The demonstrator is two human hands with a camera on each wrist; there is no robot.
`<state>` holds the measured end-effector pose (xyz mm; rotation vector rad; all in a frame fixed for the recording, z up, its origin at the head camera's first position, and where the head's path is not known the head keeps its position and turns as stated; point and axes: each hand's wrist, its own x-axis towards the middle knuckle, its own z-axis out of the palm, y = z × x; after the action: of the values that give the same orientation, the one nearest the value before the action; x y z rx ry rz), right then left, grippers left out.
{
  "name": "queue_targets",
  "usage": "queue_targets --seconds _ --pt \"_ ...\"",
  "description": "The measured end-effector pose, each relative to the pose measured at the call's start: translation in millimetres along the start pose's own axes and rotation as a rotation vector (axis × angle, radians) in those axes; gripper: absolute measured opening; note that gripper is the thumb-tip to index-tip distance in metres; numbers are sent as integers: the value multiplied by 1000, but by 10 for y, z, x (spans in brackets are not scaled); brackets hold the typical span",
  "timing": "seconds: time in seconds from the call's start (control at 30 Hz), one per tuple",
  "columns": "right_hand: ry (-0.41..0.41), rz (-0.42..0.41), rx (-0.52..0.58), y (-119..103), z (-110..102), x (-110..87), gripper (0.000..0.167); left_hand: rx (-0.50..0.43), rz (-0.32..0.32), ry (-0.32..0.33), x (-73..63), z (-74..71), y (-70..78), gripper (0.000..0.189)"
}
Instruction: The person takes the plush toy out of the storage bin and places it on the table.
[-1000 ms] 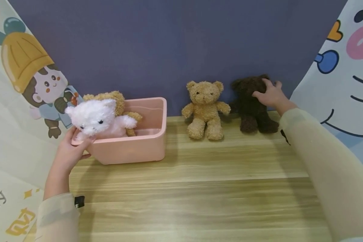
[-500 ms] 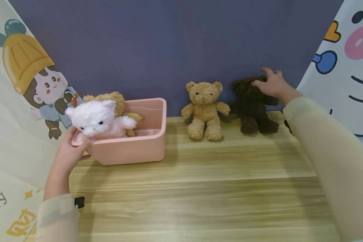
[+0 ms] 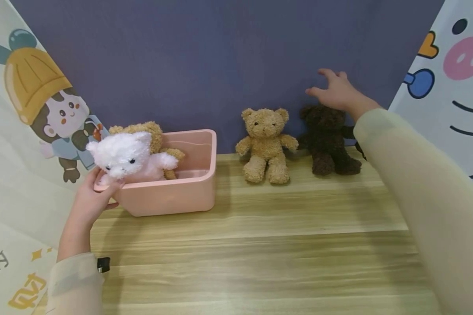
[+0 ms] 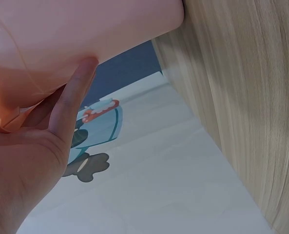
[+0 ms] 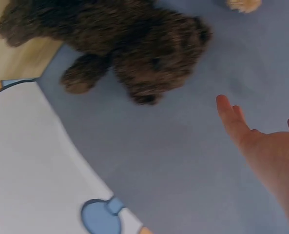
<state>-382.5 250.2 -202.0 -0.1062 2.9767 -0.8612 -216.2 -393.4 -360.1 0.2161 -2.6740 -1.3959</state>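
Note:
My left hand (image 3: 91, 199) grips the near left corner of a pink plastic bin (image 3: 173, 192); the left wrist view shows fingers curled against the bin's wall (image 4: 110, 29). Inside the bin a white plush cat (image 3: 122, 153) leans in front of a tan plush toy (image 3: 151, 131), partly hidden. My right hand (image 3: 337, 92) is in the air above a dark brown teddy bear (image 3: 326, 135), fingers spread and holding nothing. In the right wrist view the brown bear (image 5: 154, 53) is apart from the hand. Left of it sits a light brown teddy bear (image 3: 267, 140).
The bears sit on a wood-grain table (image 3: 260, 245) against a dark blue-grey back panel (image 3: 220, 57). White cloth with cartoon prints borders the left side (image 3: 23, 175) and the right side (image 3: 461, 109).
My right hand has let go of the brown bear's head, risen and shifted left over it. The bear stays seated. My left hand keeps its grip on the bin.

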Motion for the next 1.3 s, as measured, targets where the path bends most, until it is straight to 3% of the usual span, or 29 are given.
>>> queue_targets --seconds 0.53,1.3 --pt "-50 -126 39 -993 527 48 86 -1 2 -11 13 2 -30 97" --pt "-150 -258 48 -1993 1259 -11 86 8 6 -3 -17 2 -5 97"
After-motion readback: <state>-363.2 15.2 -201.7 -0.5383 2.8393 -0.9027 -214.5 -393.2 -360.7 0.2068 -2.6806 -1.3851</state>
